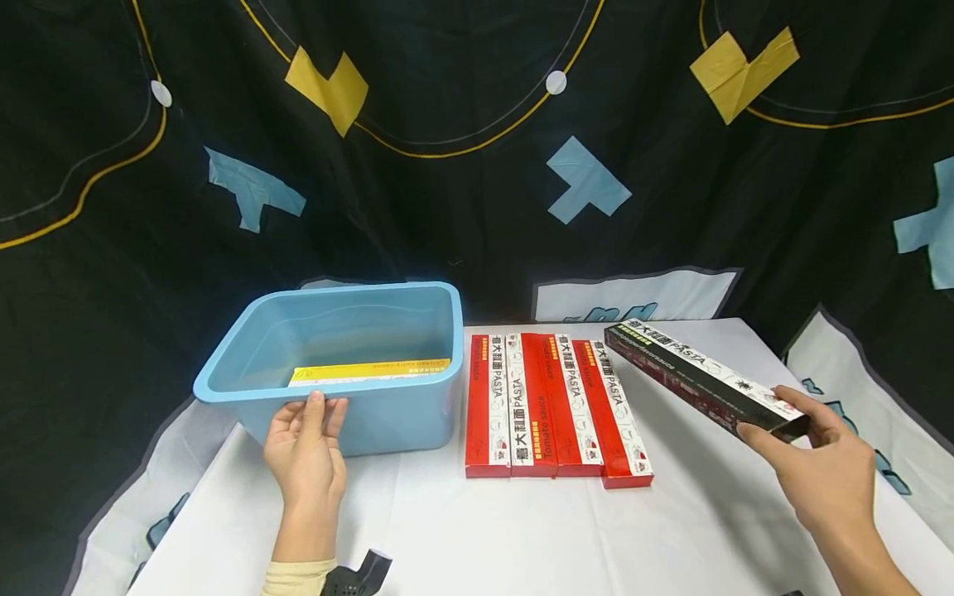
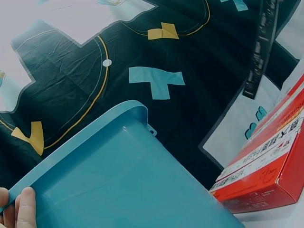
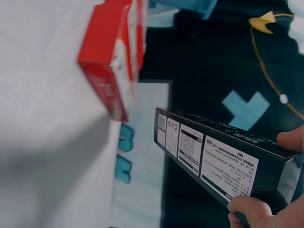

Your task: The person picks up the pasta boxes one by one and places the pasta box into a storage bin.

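My left hand (image 1: 305,455) grips the front rim of a light blue plastic bin (image 1: 402,422), which stands at the left of the table. Inside the bin lies a yellow and white box (image 1: 373,370), partly hidden by the front wall. At the right, my right hand (image 1: 827,472) holds a black pasta box (image 1: 701,377) by its near end, thumb on one side and fingers on the other. The box is tilted in the air above the table; white label panels show on its underside in the right wrist view. Between the hands lie several red pasta boxes (image 1: 532,406), side by side.
A white cloth covers the table (image 1: 447,530). Behind it hangs a dark curtain (image 1: 462,223) with yellow and blue tape pieces. The rightmost red box lies slightly askew from the others. The bin stands close to the left end of the red row.
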A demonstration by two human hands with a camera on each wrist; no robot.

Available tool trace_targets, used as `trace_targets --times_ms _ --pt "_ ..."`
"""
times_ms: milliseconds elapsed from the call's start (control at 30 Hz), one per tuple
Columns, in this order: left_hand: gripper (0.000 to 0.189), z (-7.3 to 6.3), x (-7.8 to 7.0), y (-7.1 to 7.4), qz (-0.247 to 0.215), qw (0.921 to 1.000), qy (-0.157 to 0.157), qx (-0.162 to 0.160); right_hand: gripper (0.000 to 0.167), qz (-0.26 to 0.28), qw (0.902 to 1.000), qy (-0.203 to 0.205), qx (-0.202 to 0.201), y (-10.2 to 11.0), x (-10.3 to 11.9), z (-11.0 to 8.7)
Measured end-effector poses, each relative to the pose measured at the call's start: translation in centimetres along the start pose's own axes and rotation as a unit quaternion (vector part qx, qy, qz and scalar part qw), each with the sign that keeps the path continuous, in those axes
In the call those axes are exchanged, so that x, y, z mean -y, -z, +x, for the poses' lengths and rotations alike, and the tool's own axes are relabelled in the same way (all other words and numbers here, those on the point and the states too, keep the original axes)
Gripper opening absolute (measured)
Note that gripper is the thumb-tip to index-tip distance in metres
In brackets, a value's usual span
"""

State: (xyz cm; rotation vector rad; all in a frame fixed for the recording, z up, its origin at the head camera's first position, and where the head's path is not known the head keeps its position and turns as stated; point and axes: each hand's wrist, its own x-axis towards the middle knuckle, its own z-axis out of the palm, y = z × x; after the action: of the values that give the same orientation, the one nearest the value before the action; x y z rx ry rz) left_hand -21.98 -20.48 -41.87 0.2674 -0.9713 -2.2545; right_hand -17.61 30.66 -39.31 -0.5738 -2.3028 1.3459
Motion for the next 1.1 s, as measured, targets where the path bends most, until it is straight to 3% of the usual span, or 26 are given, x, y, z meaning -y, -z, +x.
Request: trace_targets --times_ms 200,400,633,867,1100 --pt "0.037 0.0 0.0 0.2 0.004 1.0000 0.003 -0.006 0.067 0.044 0.9975 0.050 0.023 0.3 1.9 -1.5" --pt "0.036 0.0 0.0 0.4 0.001 1.0000 0.001 -0.005 0.065 0.090 0.9883 0.114 0.047 -0.2 3.7 -3.2" --pt "0.039 0.0 0.0 0.1 0.002 1.0000 -0.004 0.002 0.066 0.157 0.9753 0.121 0.097 -0.7 5.6 -4.1" --pt "0.036 -0.1 0.0 0.2 0.001 0.9999 -0.009 0.005 0.063 0.263 0.9458 0.132 0.138 -2.2 7.3 -4.1" --pt "0.037 -0.2 -0.1 0.1 0.010 0.9999 -0.003 0.007 0.058 0.261 0.9371 0.166 0.162 -4.0 9.4 -3.8"
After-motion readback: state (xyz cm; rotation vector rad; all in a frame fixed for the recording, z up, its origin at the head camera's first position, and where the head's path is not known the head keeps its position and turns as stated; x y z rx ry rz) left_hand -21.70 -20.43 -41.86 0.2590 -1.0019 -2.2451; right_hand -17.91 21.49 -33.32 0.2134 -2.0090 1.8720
